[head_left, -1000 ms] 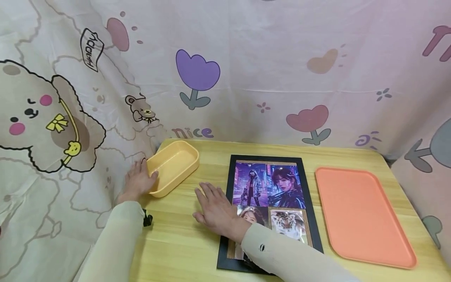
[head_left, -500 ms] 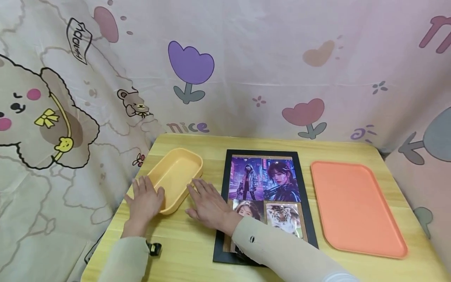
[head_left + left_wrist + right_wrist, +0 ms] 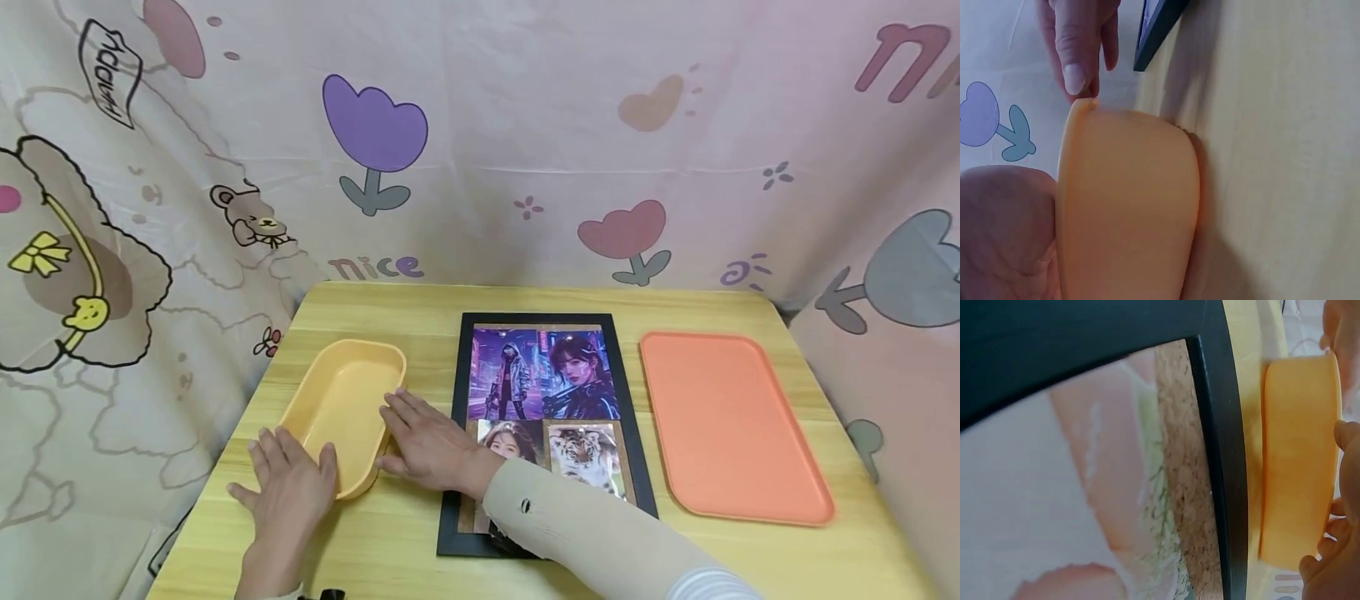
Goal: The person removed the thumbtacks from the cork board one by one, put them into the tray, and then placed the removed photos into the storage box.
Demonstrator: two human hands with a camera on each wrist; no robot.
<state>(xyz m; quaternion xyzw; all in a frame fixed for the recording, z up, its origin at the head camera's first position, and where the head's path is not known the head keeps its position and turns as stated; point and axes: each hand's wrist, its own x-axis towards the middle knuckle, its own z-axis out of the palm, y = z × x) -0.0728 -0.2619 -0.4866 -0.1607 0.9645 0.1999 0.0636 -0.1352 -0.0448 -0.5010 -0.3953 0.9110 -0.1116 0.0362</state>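
Observation:
A yellow rectangular tub (image 3: 345,400) with rounded corners sits on the left part of the table, its inside showing no contents. My left hand (image 3: 288,492) rests against its near left edge, fingers straight and spread, thumb at the near rim. Against the right side lies my right hand (image 3: 431,442), with its extended fingers touching the rim. In the left wrist view the tub's outer wall (image 3: 1125,187) stands upright on the table beside the left palm (image 3: 1004,231). The right wrist view shows the right fingers (image 3: 1347,444) along the tub's upper edge.
Right of the tub lies a black frame (image 3: 628,433) with several pictures on a cork backing, partly under my right forearm. Farther right is a flat orange tray (image 3: 731,425). A patterned cloth (image 3: 480,125) hangs behind the wooden table (image 3: 390,542).
The tub has come nearer to me and turned more lengthwise, moving with my left hand. My right hand, at first apart from it, now touches its right side. The head view has shifted.

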